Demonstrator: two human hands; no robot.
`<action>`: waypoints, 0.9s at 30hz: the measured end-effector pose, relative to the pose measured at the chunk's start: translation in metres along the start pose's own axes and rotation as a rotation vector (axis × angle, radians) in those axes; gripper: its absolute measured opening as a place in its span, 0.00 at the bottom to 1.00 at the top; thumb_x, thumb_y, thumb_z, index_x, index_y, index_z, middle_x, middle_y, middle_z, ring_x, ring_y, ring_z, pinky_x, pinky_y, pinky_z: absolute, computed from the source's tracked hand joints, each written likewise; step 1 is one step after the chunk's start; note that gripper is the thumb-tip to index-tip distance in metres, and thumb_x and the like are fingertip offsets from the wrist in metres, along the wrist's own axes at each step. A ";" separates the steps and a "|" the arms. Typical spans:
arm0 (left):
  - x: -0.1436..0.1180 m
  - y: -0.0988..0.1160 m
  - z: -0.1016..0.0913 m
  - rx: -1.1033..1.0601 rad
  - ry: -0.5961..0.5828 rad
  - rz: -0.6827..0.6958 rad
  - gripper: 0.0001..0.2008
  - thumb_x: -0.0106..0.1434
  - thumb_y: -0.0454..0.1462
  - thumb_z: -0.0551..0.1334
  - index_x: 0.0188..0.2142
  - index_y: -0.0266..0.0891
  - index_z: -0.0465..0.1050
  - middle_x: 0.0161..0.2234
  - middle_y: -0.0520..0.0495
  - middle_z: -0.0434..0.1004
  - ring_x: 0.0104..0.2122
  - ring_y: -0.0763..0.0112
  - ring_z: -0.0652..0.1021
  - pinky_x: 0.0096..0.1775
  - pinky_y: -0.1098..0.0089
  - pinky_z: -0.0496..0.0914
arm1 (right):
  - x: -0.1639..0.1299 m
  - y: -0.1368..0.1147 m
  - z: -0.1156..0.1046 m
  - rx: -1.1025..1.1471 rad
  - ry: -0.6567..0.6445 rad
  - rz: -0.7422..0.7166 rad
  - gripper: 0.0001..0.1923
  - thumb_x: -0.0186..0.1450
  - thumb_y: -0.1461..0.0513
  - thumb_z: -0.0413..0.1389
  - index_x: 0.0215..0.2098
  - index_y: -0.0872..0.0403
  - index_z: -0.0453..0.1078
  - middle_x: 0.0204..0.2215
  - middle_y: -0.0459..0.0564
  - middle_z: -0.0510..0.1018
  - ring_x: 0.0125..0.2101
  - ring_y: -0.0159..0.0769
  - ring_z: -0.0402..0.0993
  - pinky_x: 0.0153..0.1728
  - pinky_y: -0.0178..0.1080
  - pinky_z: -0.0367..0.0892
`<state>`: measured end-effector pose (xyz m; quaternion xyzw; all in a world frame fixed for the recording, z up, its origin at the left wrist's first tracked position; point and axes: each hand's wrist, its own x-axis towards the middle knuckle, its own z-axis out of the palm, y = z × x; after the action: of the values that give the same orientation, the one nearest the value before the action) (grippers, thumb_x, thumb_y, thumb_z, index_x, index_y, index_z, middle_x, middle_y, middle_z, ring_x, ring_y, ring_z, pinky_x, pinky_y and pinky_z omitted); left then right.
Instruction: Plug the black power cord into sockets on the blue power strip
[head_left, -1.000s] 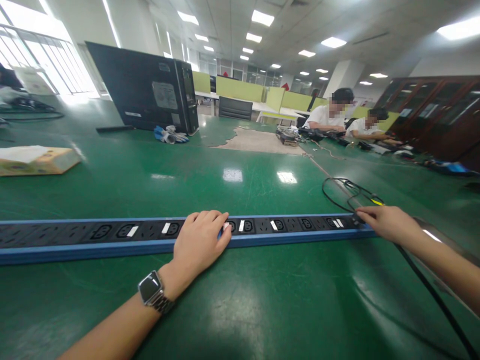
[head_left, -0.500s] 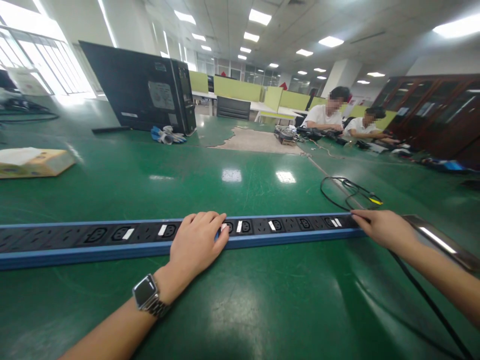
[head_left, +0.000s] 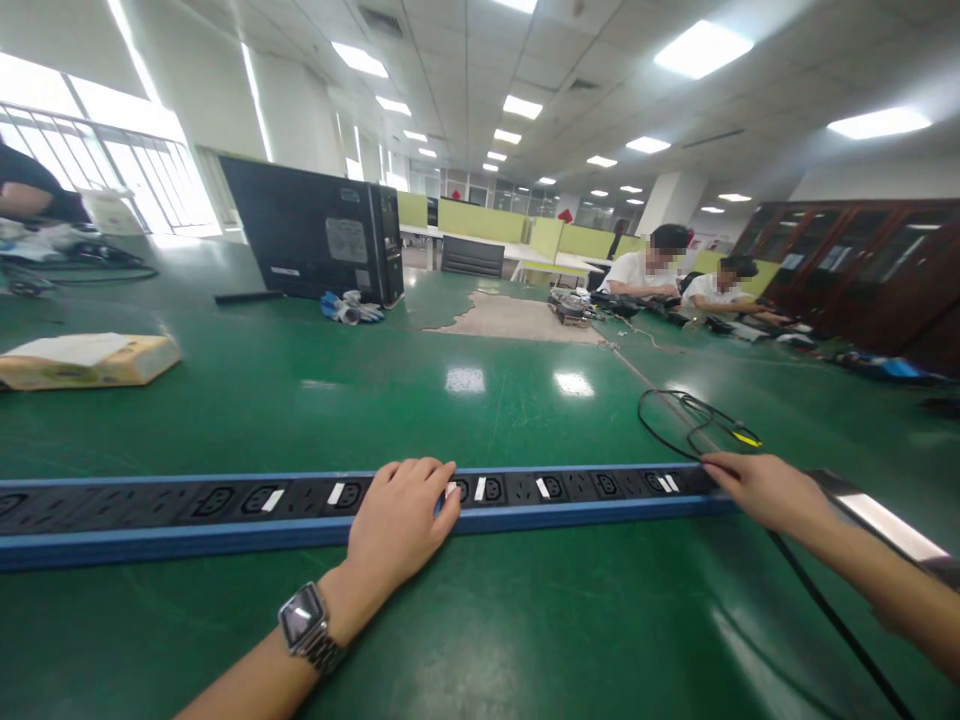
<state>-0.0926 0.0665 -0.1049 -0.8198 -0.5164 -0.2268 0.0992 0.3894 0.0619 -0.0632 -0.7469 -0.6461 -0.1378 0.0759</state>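
Note:
A long blue power strip [head_left: 225, 505] with black sockets and small white labels lies across the green table [head_left: 465, 400]. My left hand [head_left: 401, 520], with a wristwatch on the arm, rests flat over the strip's middle, fingers on top of it. My right hand [head_left: 761, 488] touches the strip's right end, where a black cable [head_left: 825, 610] leaves it and runs toward me. Neither hand lifts the strip off the table.
A coiled black cable [head_left: 690, 420] lies beyond the strip's right end. A flat box [head_left: 86, 360] sits at the left, a black computer case [head_left: 322, 235] and gloves [head_left: 349, 308] at the back. Two people [head_left: 679, 275] work at the far right.
The view has tilted upward, so the strip and both hands sit lower in the picture. The hands keep their places on the strip.

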 end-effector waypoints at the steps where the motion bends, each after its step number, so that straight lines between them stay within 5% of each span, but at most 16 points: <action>1: 0.000 0.000 0.000 -0.002 0.000 -0.001 0.16 0.67 0.40 0.52 0.48 0.38 0.74 0.43 0.44 0.78 0.43 0.60 0.75 0.47 0.58 0.64 | 0.004 0.000 -0.010 0.004 -0.007 0.035 0.21 0.64 0.48 0.47 0.45 0.43 0.77 0.37 0.50 0.82 0.35 0.49 0.78 0.30 0.44 0.70; 4: 0.000 0.000 0.000 -0.003 -0.009 -0.005 0.16 0.67 0.40 0.52 0.48 0.38 0.74 0.43 0.44 0.78 0.43 0.60 0.75 0.47 0.58 0.64 | 0.014 -0.009 -0.039 0.061 -0.005 0.099 0.24 0.65 0.48 0.45 0.47 0.45 0.76 0.40 0.51 0.81 0.38 0.49 0.77 0.33 0.43 0.70; 7: 0.000 -0.001 -0.001 0.001 -0.018 -0.007 0.17 0.67 0.40 0.52 0.48 0.38 0.74 0.43 0.44 0.78 0.44 0.59 0.75 0.47 0.57 0.64 | 0.014 -0.032 -0.051 0.128 -0.101 -0.011 0.21 0.63 0.50 0.47 0.42 0.48 0.78 0.39 0.49 0.82 0.39 0.45 0.77 0.38 0.41 0.70; 12: 0.001 0.000 -0.001 0.000 -0.021 0.001 0.17 0.67 0.41 0.52 0.48 0.37 0.74 0.44 0.44 0.78 0.44 0.59 0.75 0.46 0.57 0.65 | 0.007 -0.066 -0.038 0.201 -0.233 -0.172 0.19 0.63 0.53 0.47 0.37 0.50 0.78 0.35 0.46 0.82 0.36 0.39 0.77 0.38 0.36 0.68; 27: -0.001 0.000 0.000 -0.009 0.006 0.008 0.16 0.67 0.41 0.52 0.48 0.38 0.73 0.43 0.44 0.78 0.43 0.60 0.75 0.46 0.57 0.65 | 0.023 -0.112 -0.035 0.175 -0.383 -0.242 0.18 0.61 0.55 0.48 0.36 0.50 0.79 0.36 0.46 0.83 0.37 0.38 0.78 0.34 0.34 0.67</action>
<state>-0.0933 0.0657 -0.1052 -0.8215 -0.5119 -0.2312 0.0978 0.2782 0.0908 -0.0299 -0.6669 -0.7431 0.0545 -0.0005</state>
